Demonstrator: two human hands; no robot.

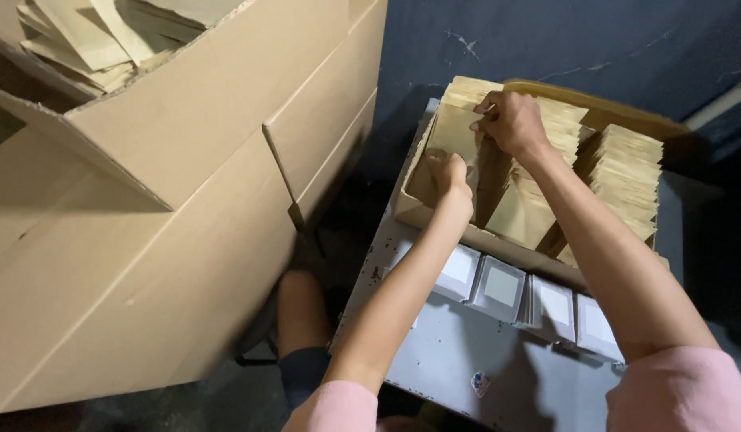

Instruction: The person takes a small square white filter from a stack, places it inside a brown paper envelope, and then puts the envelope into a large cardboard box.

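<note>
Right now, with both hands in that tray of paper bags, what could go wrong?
1. The left hand and right hand are pulling at a tight row of brown paper bags; a bag might crease or tear.
2. The tray sits near the edge of the grey table; a hard tug could shift it toward the gap.
3. The small flat packets leaning against the tray could topple if it moves.

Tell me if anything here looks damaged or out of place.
The big cardboard box at left has a ragged, torn top edge. The row of white-windowed pouches on the table sits slightly crooked. The brown envelopes that both hands work in look orderly.
</note>
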